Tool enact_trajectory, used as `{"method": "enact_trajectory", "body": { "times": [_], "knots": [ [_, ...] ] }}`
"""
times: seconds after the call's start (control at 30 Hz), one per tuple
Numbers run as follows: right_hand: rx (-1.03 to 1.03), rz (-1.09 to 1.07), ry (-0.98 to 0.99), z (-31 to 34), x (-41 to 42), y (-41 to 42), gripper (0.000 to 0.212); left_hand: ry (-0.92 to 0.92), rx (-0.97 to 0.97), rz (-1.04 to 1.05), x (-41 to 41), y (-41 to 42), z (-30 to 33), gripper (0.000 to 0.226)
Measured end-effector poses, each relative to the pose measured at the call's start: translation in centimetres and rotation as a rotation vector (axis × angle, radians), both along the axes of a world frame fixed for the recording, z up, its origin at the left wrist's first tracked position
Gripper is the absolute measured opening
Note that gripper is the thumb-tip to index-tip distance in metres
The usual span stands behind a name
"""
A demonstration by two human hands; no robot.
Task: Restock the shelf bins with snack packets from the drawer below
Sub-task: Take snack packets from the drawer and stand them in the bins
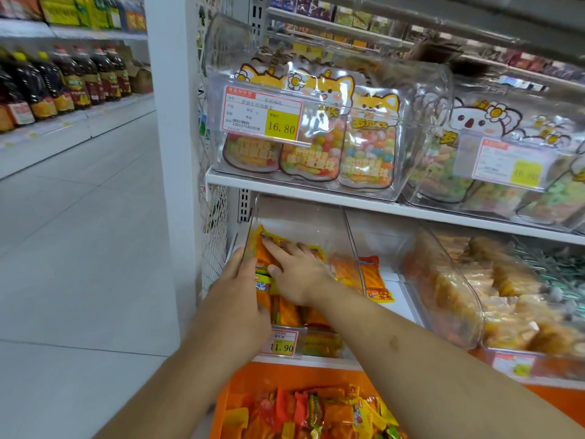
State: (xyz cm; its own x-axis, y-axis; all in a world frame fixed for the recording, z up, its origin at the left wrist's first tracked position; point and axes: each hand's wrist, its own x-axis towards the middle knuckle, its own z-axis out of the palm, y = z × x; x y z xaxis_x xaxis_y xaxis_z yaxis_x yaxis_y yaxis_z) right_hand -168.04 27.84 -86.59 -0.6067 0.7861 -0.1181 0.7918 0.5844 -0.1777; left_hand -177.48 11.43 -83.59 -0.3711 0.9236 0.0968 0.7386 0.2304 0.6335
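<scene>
While reaching in, right hand (296, 274): flat, fingers spread, pressing snack packets (286, 313) beneath.
Left hand (239, 299): curled around clear bin (354, 248) wall.

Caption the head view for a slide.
Both hands pressing snack packets into a clear shelf bin above the open drawer.

The price tag (262, 113) on the upper clear bin (411, 128) reads 16.80, with barcode number 2302271603538 beneath. The lower bin's tag (282, 343), partly covered by a hand, appears to read 11.90. A blurred tag (509, 164) farther right is illegible.
</scene>
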Motion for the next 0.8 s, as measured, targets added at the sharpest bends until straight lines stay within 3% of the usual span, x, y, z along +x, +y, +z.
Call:
{"method": "enact_trajectory", "body": {
  "times": [0.33,0.47,0.57,0.8],
  "knots": [
    [0.131,0.158,0.295,5.1,10.8,-10.7,0.057,0.108,0.101,-0.089,2.0,-4.6,1.8,0.066],
    [0.054,0.129,0.392,3.2,17.0,-15.6,0.053,0.121,0.168,-0.168,5.8,-7.6,0.8,0.054],
    [-0.04,0.006,0.318,-0.5,21.7,-18.2,0.054,0.102,0.032,-0.271,9.1,-9.4,-1.8,0.049],
    [-0.306,-0.253,-0.054,-10.6,29.3,-18.0,0.068,0.095,-0.422,-0.357,13.0,-11.1,-13.4,0.042]
  ]
}}
